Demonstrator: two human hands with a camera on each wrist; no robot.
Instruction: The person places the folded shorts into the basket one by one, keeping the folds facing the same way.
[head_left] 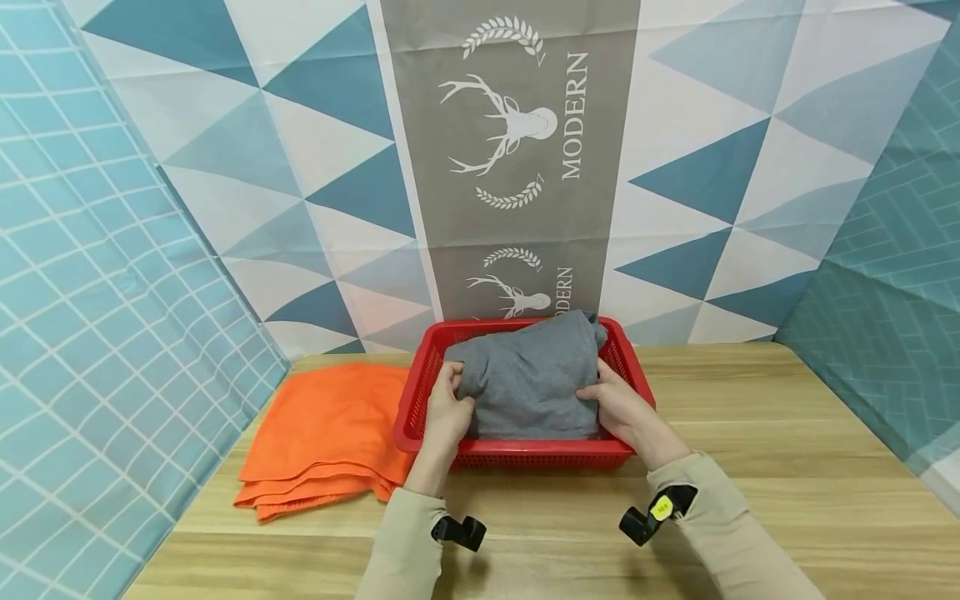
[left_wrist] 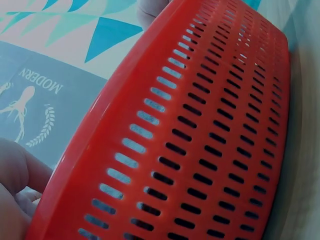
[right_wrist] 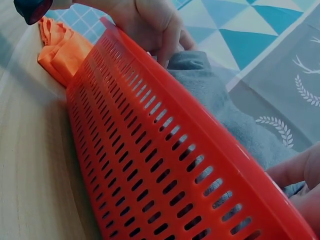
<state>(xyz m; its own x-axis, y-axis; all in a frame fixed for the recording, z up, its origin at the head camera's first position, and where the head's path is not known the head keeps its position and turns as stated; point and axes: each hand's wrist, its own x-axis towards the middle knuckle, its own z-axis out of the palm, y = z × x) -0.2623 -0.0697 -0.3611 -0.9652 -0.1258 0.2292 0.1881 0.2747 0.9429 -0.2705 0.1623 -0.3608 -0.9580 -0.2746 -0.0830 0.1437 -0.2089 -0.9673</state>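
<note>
A folded grey garment (head_left: 528,375) lies in a red slotted plastic basket (head_left: 420,375) on a wooden table. My left hand (head_left: 447,407) grips the garment's left edge inside the basket, and my right hand (head_left: 618,404) grips its right edge. In the right wrist view the grey garment (right_wrist: 227,112) shows above the basket's wall (right_wrist: 145,165), with my left hand (right_wrist: 150,25) at its far end and my right hand's fingers (right_wrist: 300,172) at the near end. The left wrist view is mostly the basket's wall (left_wrist: 200,135), with my left hand (left_wrist: 15,185) at the lower left.
A stack of folded orange cloth (head_left: 326,433) lies on the table (head_left: 787,450) left of the basket, also visible as orange cloth (right_wrist: 62,50) in the right wrist view. Patterned backdrop cloths (head_left: 517,150) enclose the table at back and sides.
</note>
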